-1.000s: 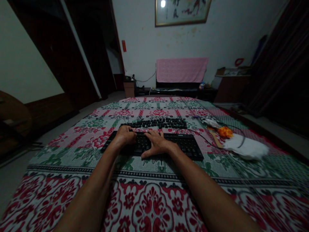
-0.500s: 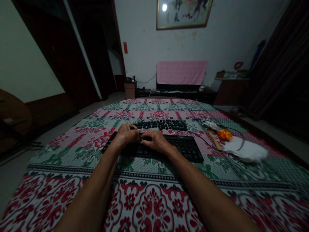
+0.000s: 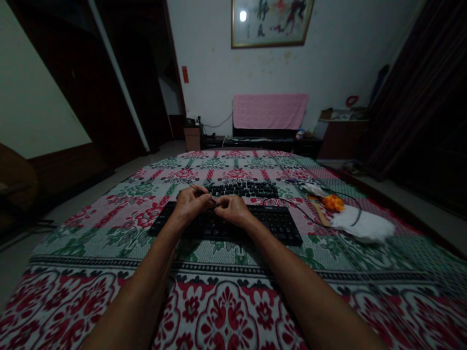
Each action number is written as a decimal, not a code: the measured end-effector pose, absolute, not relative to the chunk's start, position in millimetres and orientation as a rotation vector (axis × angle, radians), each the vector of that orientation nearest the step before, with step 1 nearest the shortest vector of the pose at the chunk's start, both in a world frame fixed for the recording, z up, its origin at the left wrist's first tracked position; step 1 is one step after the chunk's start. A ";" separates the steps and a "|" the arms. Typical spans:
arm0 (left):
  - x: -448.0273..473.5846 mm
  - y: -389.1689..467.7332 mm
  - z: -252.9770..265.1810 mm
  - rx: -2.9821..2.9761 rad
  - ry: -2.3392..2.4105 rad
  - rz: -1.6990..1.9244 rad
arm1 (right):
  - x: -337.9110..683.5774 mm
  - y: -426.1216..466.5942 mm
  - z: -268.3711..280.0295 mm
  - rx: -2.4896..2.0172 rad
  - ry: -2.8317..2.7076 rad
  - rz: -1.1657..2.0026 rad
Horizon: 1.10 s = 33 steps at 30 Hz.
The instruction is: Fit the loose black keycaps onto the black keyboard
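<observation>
Left hand (image 3: 190,203) and right hand (image 3: 234,211) nearly touch, fingertips bunched near a small dark piece (image 3: 213,201); I cannot tell whether either grip is clamped on it. Directly beneath lies the black keyboard (image 3: 285,227), loose keycaps (image 3: 248,189) just beyond on the cloth-covered worktop (image 3: 226,316). Risk, as I judge: a slipping pinch drops the piece, or a brushing knuckle scatters the keycaps.

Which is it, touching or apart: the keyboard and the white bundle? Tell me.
Apart. The head view shows a strip of tablecloth between the right end of the keyboard and the white bundle.
</observation>
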State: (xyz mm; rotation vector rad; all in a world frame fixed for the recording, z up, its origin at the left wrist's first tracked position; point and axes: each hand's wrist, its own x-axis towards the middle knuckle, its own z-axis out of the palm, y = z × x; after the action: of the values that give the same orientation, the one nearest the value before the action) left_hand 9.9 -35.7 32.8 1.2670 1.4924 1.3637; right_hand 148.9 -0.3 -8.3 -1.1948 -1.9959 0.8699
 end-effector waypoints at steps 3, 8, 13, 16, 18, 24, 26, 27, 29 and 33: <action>11.4 -33.1 30.0 1.269 1.438 1.457 | 149.4 2.6 -4.6 -1.192 -1.880 1.026; 4.3 -28.2 27.8 1.214 1.378 1.609 | 164.4 19.5 -1.0 -1.189 -1.772 0.924; -4.7 -28.8 31.7 1.137 1.425 1.669 | 196.1 49.6 -5.4 -1.437 -1.758 0.644; -6.2 -29.1 32.3 1.126 1.438 1.662 | 210.5 64.4 -10.4 -1.616 -1.917 0.447; -6.4 -29.1 32.0 1.119 1.443 1.651 | 215.5 70.9 -12.8 -1.686 -2.042 0.382; -9.2 -29.7 31.3 1.130 1.446 1.638 | 214.6 76.2 -12.0 -1.853 -2.243 0.408; -10.0 -30.6 32.1 1.140 1.447 1.633 | 213.2 77.0 -10.1 -1.911 -2.256 0.397; -10.2 -31.1 32.7 1.143 1.447 1.631 | 212.8 77.7 -9.1 -1.937 -2.261 0.384; -10.4 -31.6 33.8 1.141 1.447 1.628 | 212.3 80.0 -7.1 -1.977 -2.276 0.357; -11.2 -30.7 34.7 1.122 1.448 1.632 | 209.3 85.7 -4.2 -1.840 -2.313 0.380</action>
State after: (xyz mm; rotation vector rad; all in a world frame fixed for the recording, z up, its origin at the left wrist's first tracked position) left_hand -11.2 -30.7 34.7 1.1219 1.4476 1.6317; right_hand 209.3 85.7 -4.2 -1.8402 -2.3127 0.3801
